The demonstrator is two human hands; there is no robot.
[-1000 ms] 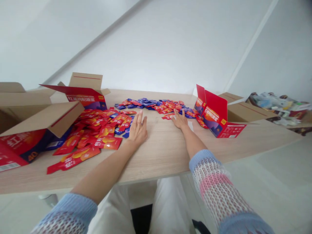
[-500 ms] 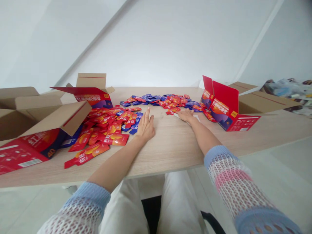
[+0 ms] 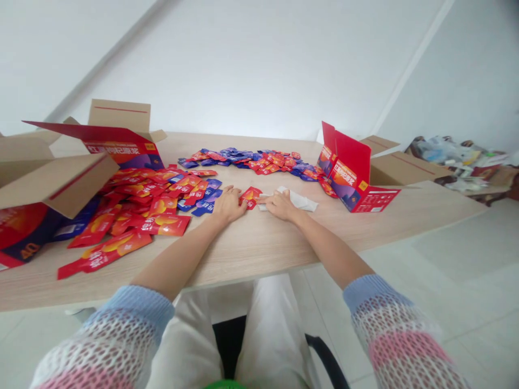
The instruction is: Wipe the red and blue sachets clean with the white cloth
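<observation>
My left hand point(image 3: 228, 204) lies on the wooden table point(image 3: 263, 246) with its fingers curled, the fingertips at the left edge of a single red sachet point(image 3: 250, 195). My right hand point(image 3: 279, 204) lies just right of that sachet, fingers bent and pressing down on a flat white packet point(image 3: 300, 201). The two hands almost meet over the sachet. To the left of my left hand spreads a heap of red and blue sachets point(image 3: 154, 200). A second spread of red and blue sachets point(image 3: 259, 158) lies further back.
Open cardboard boxes with red printed flaps stand at the left point(image 3: 48, 178) and back left point(image 3: 121, 135). A red display carton point(image 3: 351, 175) and a brown box point(image 3: 399, 167) stand at the right. Clutter point(image 3: 458, 156) lies at the far right. My lap is below the table edge.
Both hands have drawn back toward me from the far spread. The right hand dragged the white packet along. The flat fingers have curled, and a red sachet now lies between the hands.
</observation>
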